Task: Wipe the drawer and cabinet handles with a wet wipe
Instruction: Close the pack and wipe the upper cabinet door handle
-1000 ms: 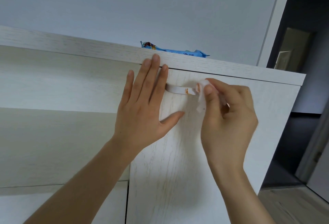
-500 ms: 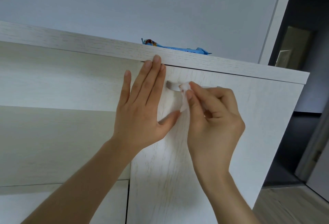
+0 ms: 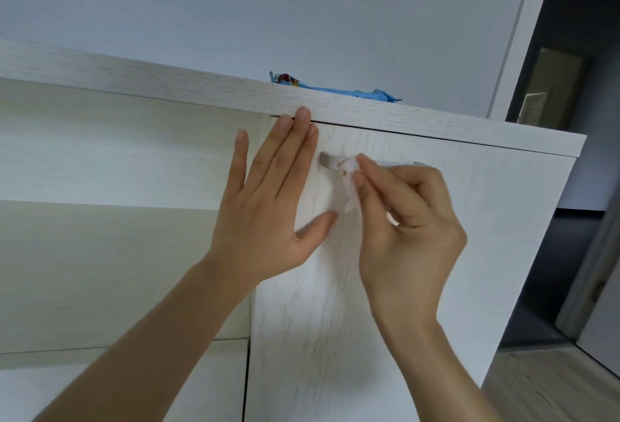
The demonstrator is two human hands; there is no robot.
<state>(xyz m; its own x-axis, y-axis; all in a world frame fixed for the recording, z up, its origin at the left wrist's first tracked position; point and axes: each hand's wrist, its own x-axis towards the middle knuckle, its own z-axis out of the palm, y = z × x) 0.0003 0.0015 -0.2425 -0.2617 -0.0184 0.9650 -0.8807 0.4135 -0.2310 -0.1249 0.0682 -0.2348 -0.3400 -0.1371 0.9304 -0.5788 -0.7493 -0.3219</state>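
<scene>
A white bar handle runs across the top of the pale wood cabinet door. My right hand pinches a white wet wipe between thumb and fingers and presses it on the handle near its left end. The handle's middle and right part lie mostly behind my fingers. My left hand rests flat on the door's left edge with its fingers spread, fingertips touching the cabinet's top board.
A blue wet wipe pack lies on the cabinet top. Left of the door is an open shelf recess. A dark doorway and wood floor lie to the right.
My right hand slid the wipe leftward along the handle, from its right part to near its left end. The orange smudge seen earlier is now covered. My left hand stayed put.
</scene>
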